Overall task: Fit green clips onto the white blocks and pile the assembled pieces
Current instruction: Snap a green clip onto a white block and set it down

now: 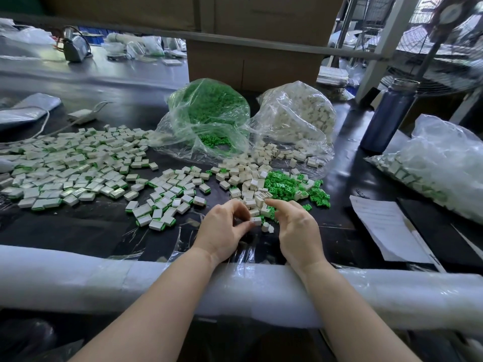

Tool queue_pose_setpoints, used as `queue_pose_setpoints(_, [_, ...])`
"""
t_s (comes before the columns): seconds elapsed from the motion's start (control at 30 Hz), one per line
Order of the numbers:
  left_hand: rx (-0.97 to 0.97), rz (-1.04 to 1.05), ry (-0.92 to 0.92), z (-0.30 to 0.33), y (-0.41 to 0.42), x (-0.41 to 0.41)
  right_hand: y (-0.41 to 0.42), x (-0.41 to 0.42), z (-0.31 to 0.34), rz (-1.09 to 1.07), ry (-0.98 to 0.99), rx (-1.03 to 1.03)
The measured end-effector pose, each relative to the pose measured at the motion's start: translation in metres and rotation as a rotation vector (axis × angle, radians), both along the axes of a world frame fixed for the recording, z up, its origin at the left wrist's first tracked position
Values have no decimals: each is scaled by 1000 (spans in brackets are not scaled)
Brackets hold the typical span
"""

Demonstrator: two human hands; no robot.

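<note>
My left hand (226,228) pinches a white block (255,220) between thumb and curled fingers, just above the black table. My right hand (295,226) hovers beside it with the index finger stretched toward the loose white blocks (248,178); whether it holds anything is hidden. Loose green clips (290,185) lie heaped right of those blocks. Assembled white-and-green pieces (73,165) spread in a wide pile on the left, with a smaller group (162,202) near my left hand.
An open bag of green clips (209,113) and a bag of white blocks (300,113) stand behind the piles. A blue bottle (386,116), another filled bag (439,163) and papers (386,228) are at the right. White foam padding (104,280) covers the table's front edge.
</note>
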State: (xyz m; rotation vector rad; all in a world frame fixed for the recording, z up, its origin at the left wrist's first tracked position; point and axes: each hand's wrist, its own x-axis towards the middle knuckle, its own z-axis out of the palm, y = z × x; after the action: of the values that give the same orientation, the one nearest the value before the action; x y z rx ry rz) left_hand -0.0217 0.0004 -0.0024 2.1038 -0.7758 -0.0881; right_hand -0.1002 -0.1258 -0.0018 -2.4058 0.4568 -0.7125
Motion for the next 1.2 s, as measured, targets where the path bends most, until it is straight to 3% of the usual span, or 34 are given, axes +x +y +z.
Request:
queue_pose_setpoints(0.3, [-125, -21, 80, -2, -1, 2, 0, -1, -2, 105, 7, 145])
queue_pose_setpoints(0.53, [-198, -20, 206, 1, 1, 0, 0, 1, -4, 96, 56, 118])
queue_pose_setpoints(0.67, [-285, -88, 259, 3, 0, -2, -1, 1, -3, 102, -13, 129])
queue_pose_setpoints(0.97, [-377, -67, 391, 4, 0, -1, -5, -1, -1, 155, -136, 557])
queue_pose_setpoints(1.2, [-433, -68, 458, 4, 1, -1, -6, 0, 0, 153, -132, 480])
